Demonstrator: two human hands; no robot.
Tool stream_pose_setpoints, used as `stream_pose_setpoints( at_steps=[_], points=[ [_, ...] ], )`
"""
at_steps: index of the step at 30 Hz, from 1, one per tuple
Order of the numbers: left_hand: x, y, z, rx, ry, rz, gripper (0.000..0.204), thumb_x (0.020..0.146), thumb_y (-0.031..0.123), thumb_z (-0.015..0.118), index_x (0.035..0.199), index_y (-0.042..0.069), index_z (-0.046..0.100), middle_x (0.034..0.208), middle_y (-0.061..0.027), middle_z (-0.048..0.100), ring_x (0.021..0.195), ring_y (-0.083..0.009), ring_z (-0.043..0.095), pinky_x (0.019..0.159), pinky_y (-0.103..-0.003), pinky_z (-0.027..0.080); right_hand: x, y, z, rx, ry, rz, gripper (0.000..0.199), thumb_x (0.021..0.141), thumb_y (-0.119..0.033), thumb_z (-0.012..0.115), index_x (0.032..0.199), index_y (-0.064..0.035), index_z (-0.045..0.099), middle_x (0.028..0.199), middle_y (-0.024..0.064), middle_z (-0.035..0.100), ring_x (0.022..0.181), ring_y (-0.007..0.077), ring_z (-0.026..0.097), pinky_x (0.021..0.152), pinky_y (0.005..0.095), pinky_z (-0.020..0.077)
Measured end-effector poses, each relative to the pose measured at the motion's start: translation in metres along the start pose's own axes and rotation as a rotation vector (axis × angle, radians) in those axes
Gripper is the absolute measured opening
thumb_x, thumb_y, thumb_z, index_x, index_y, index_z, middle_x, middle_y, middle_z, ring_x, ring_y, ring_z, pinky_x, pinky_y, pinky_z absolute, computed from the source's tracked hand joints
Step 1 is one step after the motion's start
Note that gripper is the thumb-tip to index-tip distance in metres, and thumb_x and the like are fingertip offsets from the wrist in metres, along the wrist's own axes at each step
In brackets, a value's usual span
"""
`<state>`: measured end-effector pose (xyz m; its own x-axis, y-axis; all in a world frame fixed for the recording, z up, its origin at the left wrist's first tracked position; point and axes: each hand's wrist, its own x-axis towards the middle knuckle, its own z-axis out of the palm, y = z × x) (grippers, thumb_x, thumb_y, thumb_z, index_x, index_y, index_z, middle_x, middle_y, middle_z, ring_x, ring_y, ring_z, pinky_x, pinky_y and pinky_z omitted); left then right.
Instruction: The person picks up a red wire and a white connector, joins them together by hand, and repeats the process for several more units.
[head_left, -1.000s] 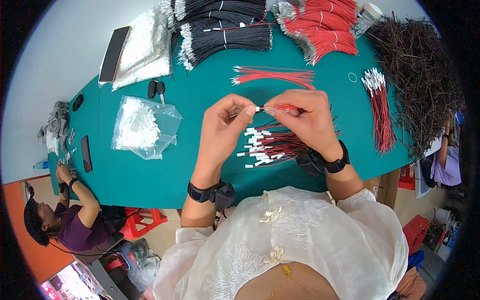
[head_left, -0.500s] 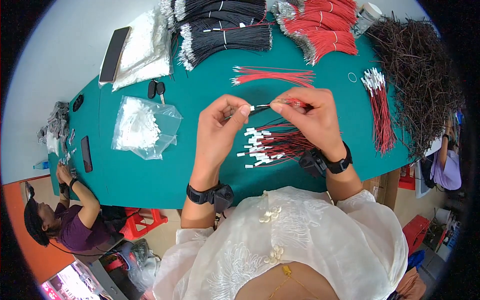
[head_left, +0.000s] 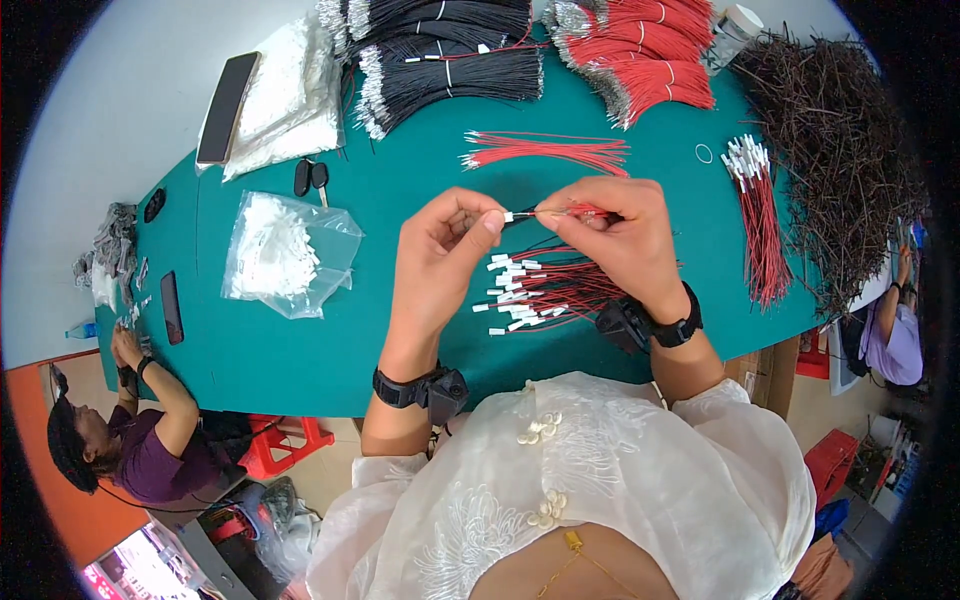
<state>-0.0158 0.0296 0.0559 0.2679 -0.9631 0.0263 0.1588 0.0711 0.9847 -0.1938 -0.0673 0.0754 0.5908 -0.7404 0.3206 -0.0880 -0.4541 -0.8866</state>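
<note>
At the far left, a co-worker in a purple top [head_left: 150, 460] sits by the green table [head_left: 390, 170], both hands together over small pieces at its edge. A dark phone [head_left: 172, 308] lies flat near those hands. Next come a clear bag [head_left: 342, 236] holding small white pieces [head_left: 275, 250] and, above it, white plastic packs [head_left: 290, 95] with a larger phone [head_left: 228, 108] resting on their left side. Keys [head_left: 320, 178] lie just below the packs.

The left hand [head_left: 437, 243] is raised over the table, thumb and fingers pinching a small white connector [head_left: 509, 217]. Bundles of black wires [head_left: 450, 75] lie beyond it at the back. Below and between the hands, red and dark wires with white ends [head_left: 515, 290] lie spread on the table; a few loose red wires [head_left: 545, 153] lie above.

The right hand [head_left: 630, 238] pinches thin red wires [head_left: 588, 209], their ends directed at the connector; the pieces are so small that I cannot tell how far any wire is seated.

Farther right are banded bundles of red wires [head_left: 650, 82], a white ring [head_left: 704, 154], an upright-lying sheaf of white-tipped wires [head_left: 762, 235] and a tangled dark heap [head_left: 840, 160].
</note>
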Motion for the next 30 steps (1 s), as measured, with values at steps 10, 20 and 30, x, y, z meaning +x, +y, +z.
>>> stream_pose_setpoints(
  at_steps=[10, 20, 30],
  points=[
    [0.000, 0.001, 0.002, 0.003, -0.003, 0.006, 0.010, 0.093, 0.011, 0.065, 0.093, 0.001, 0.064, 0.076, 0.0031, 0.058, 0.071, -0.0033, 0.050, 0.062, -0.020, 0.039, 0.000, -0.001, -0.001, -0.033, -0.015, -0.003, 0.009, 0.078, -0.002, 0.075, 0.086, 0.0003, 0.073, 0.073, 0.0033, 0.069, 0.055, 0.0024, 0.046, 0.048, 0.0198, 0.0331],
    [-0.002, -0.003, 0.005, 0.039, -0.002, 0.008, 0.011, 0.092, 0.012, 0.066, 0.093, 0.001, 0.064, 0.076, 0.0027, 0.058, 0.069, -0.0039, 0.050, 0.062, -0.019, 0.039, -0.001, -0.002, 0.004, 0.010, -0.028, 0.104, 0.009, 0.080, -0.005, 0.075, 0.084, 0.0023, 0.071, 0.064, -0.0004, 0.060, 0.055, 0.0017, 0.042, 0.047, 0.0212, 0.0304],
    [-0.004, -0.006, 0.004, 0.058, -0.008, -0.005, 0.012, 0.093, 0.012, 0.065, 0.094, 0.000, 0.064, 0.079, 0.0003, 0.061, 0.074, -0.0062, 0.054, 0.066, -0.020, 0.043, -0.001, -0.002, 0.009, 0.028, -0.050, 0.095, 0.010, 0.081, -0.006, 0.075, 0.082, 0.0027, 0.070, 0.059, -0.0026, 0.054, 0.054, 0.0020, 0.039, 0.047, 0.0224, 0.0287]
  ],
)
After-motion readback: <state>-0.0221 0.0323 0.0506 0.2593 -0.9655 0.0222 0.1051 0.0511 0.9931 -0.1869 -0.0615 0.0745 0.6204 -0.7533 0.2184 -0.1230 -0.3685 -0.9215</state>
